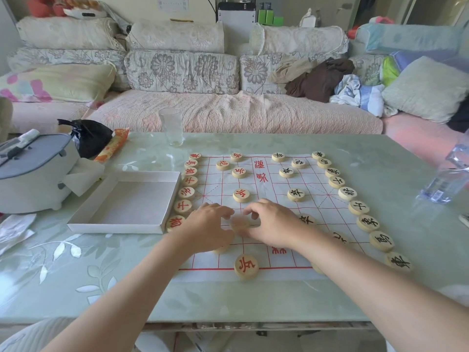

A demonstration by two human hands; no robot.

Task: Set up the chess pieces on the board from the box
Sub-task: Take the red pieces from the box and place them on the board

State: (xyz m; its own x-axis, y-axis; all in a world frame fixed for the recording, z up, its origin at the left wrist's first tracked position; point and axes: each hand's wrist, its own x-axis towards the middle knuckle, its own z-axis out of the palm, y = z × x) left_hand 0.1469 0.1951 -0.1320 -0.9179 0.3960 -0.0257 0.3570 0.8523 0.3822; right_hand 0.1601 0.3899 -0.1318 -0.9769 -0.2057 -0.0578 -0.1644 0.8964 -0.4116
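The paper chess board (314,184) with red lines lies on the table. Red-lettered wooden pieces (183,206) line its left edge and black-lettered pieces (358,207) line its right edge. Several more stand on the grid. A red piece (246,266) sits on the near border line. The white box (132,199), left of the board, is empty. My right hand (272,223) pinches a blurred chess piece (239,223) just above the board's near half. My left hand (209,226) is curled beside that piece with its fingertips at its left edge, and both hands hide pieces beneath them.
A drinking glass (172,127) stands behind the board. A grey-lidded container (33,171), a black bag (88,137) and an orange packet (113,145) crowd the table's left side. A plastic water bottle (446,179) stands at the right edge. A sofa runs behind the table.
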